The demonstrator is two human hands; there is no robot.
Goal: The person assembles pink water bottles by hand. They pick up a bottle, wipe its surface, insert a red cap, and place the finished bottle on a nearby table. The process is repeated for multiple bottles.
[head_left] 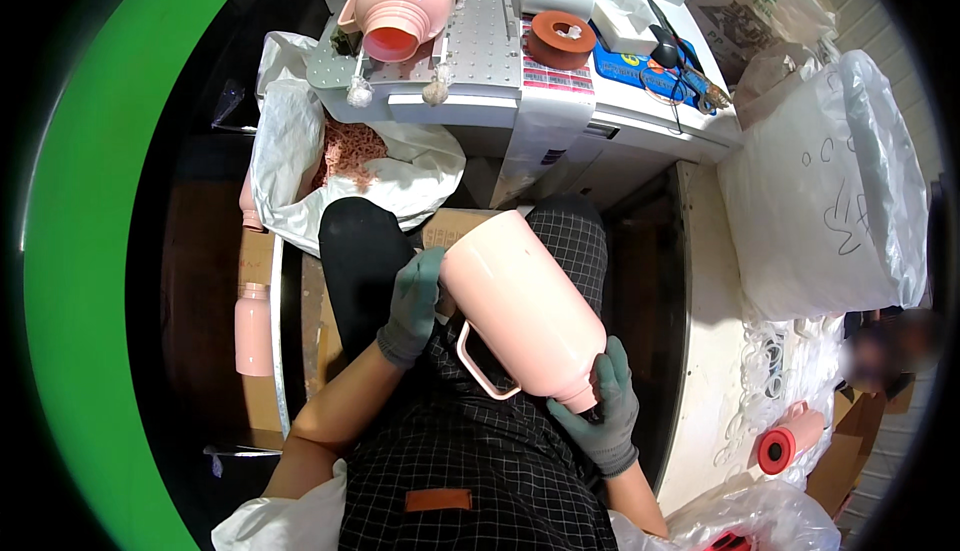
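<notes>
Across my lap I hold a pink handled jug (525, 306), tilted with its wide end up and its narrow neck down to the right. My left hand (415, 301), in a grey-green glove, is closed against the wide end; its fingertips are partly hidden behind the jug. Gloved the same way, my right hand (606, 406) grips the neck and shoulder. The jug's handle (487, 366) points down toward my checked apron (450, 471). Straight ahead, a second pink jug (405, 1) lies on the machine's perforated plate (488, 41), its open mouth facing me.
A roll of brown tape (560, 39), a white box (627, 26) and pliers (700, 91) sit on the machine. Below it hangs a white sack (430, 156) with pink shavings. Another pink bottle (253, 331) stands at left. On the right are a large white bag (820, 191) and a red-lidded pink jug (790, 438).
</notes>
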